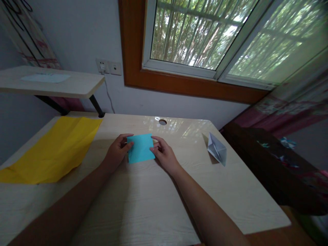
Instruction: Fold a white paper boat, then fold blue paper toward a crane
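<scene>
A light blue sheet of paper (141, 148), roughly square, is held up over the middle of the desk with its broad face toward me. My left hand (119, 147) pinches its left edge, the thumb lying on the near face. On the opposite side, my right hand (164, 152) grips the right edge between thumb and fingers. The fingertips behind the paper are partly hidden. Right of my hands, a folded white paper shape (216, 149) with pointed flaps stands on the desk.
A large yellow sheet (58, 147) covers the desk's left side. Behind it, a raised shelf (84, 85) on black legs bears a pale sheet (45, 78). The wooden desk (153, 205) has a round cable hole (162, 122) near its back edge, below a window.
</scene>
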The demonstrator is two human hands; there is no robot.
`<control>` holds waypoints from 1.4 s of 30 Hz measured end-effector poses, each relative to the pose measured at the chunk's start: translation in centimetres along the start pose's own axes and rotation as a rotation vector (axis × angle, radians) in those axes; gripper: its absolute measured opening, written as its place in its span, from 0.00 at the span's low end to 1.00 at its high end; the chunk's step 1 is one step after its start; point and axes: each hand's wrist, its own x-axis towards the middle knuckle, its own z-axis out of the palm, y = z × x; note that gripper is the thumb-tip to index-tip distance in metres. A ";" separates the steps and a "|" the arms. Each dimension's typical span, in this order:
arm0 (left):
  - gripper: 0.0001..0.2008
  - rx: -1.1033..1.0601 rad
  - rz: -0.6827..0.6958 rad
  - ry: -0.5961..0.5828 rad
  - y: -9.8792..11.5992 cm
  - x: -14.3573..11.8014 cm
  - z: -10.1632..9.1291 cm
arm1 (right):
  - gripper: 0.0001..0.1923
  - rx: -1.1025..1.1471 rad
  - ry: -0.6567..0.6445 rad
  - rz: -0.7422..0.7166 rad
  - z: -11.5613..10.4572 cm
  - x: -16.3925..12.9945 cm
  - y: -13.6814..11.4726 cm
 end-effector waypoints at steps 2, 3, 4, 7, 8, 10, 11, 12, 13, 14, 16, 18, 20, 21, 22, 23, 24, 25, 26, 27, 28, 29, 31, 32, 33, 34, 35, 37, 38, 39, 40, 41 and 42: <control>0.20 0.029 0.002 0.023 -0.1 0.1 -0.1 | 0.24 -0.014 0.007 0.000 -0.1 0.0 0.0; 0.20 0.044 -0.004 0.026 0.0 0.1 -0.1 | 0.24 -0.018 0.012 0.000 -0.1 0.0 0.0; 0.19 0.062 -0.011 0.026 0.1 0.1 -0.1 | 0.23 -0.021 0.019 -0.002 -0.1 0.0 0.0; 0.19 0.117 -0.019 -0.006 0.4 -0.1 -0.1 | 0.21 -0.034 0.043 -0.009 -0.1 0.1 -0.1; 0.20 0.124 -0.015 -0.021 0.5 -0.1 -0.1 | 0.21 -0.046 0.051 -0.009 -0.1 0.1 -0.1; 0.20 0.122 0.000 -0.046 0.5 -0.2 -0.1 | 0.20 -0.075 0.062 -0.009 -0.2 0.1 -0.2; 0.20 0.119 0.008 -0.056 0.5 -0.2 0.0 | 0.20 -0.087 0.061 -0.009 -0.2 0.1 -0.2; 0.20 0.119 0.017 -0.063 0.4 -0.2 0.0 | 0.20 -0.097 0.058 -0.009 -0.2 0.1 -0.3; 0.20 0.123 0.026 -0.069 0.4 -0.2 0.0 | 0.20 -0.104 0.054 -0.011 -0.2 0.1 -0.3; 0.20 0.131 0.035 -0.074 0.4 -0.2 0.0 | 0.20 -0.111 0.052 -0.013 -0.2 0.1 -0.3; 0.20 0.147 0.057 -0.079 0.4 -0.2 0.1 | 0.20 -0.125 0.051 -0.022 -0.3 0.1 -0.2; 0.20 0.161 0.068 -0.088 0.5 -0.2 0.0 | 0.19 -0.146 0.050 -0.034 -0.3 0.2 -0.1; 0.20 0.164 0.062 -0.096 0.6 -0.3 0.0 | 0.19 -0.167 0.046 -0.049 -0.4 0.2 -0.2; 0.20 0.165 0.057 -0.098 0.6 -0.3 0.0 | 0.19 -0.177 0.043 -0.057 -0.4 0.2 -0.3; 0.20 0.165 0.054 -0.101 0.7 -0.3 0.0 | 0.19 -0.186 0.039 -0.063 -0.4 0.2 -0.4; 0.20 0.166 0.056 -0.103 0.7 -0.4 0.0 | 0.19 -0.192 0.034 -0.068 -0.4 0.2 -0.5; 0.19 0.166 0.059 -0.104 0.8 -0.4 0.0 | 0.19 -0.198 0.030 -0.071 -0.4 0.2 -0.6; 0.19 0.166 0.062 -0.104 0.8 -0.4 0.1 | 0.19 -0.203 0.027 -0.072 -0.4 0.2 -0.7; 0.19 0.165 0.062 -0.104 0.9 -0.4 0.1 | 0.19 -0.207 0.024 -0.070 -0.3 0.2 -0.7; 0.19 0.163 0.061 -0.103 0.9 -0.4 0.1 | 0.19 -0.209 0.024 -0.070 -0.3 0.2 -0.8; 0.19 0.162 0.059 -0.103 1.0 -0.5 0.1 | 0.19 -0.208 0.024 -0.070 -0.3 0.1 -0.8; 0.19 0.161 0.058 -0.104 1.0 -0.5 0.1 | 0.19 -0.206 0.024 -0.070 -0.3 0.1 -0.9; 0.19 0.161 0.064 -0.112 1.1 -0.5 0.1 | 0.18 -0.203 0.023 -0.070 -0.3 0.1 -1.0; 0.20 0.162 0.067 -0.117 1.1 -0.5 0.1 | 0.18 -0.203 0.022 -0.072 -0.3 0.1 -1.0; 0.20 0.163 0.070 -0.120 1.1 -0.5 0.1 | 0.18 -0.203 0.021 -0.071 -0.3 0.1 -1.1; 0.20 0.164 0.071 -0.124 1.1 -0.5 0.1 | 0.18 -0.204 0.020 -0.070 -0.3 0.1 -1.1; 0.20 0.166 0.072 -0.127 1.1 -0.5 0.1 | 0.18 -0.204 0.019 -0.069 -0.3 0.1 -1.1; 0.20 0.170 0.076 -0.129 1.0 -0.5 0.1 | 0.18 -0.199 0.020 -0.064 -0.3 0.1 -1.1; 0.20 0.171 0.079 -0.129 1.0 -0.5 0.0 | 0.18 -0.195 0.022 -0.060 -0.3 0.1 -1.1; 0.20 0.173 0.080 -0.129 1.1 -0.5 0.1 | 0.18 -0.191 0.024 -0.057 -0.3 0.1 -1.0; 0.20 0.175 0.080 -0.128 1.1 -0.5 0.1 | 0.18 -0.186 0.026 -0.055 -0.3 0.1 -1.0; 0.20 0.175 0.080 -0.127 1.1 -0.5 0.1 | 0.18 -0.180 0.027 -0.052 -0.3 0.1 -0.9; 0.20 0.176 0.078 -0.125 1.1 -0.5 0.1 | 0.18 -0.175 0.027 -0.049 -0.3 0.1 -0.9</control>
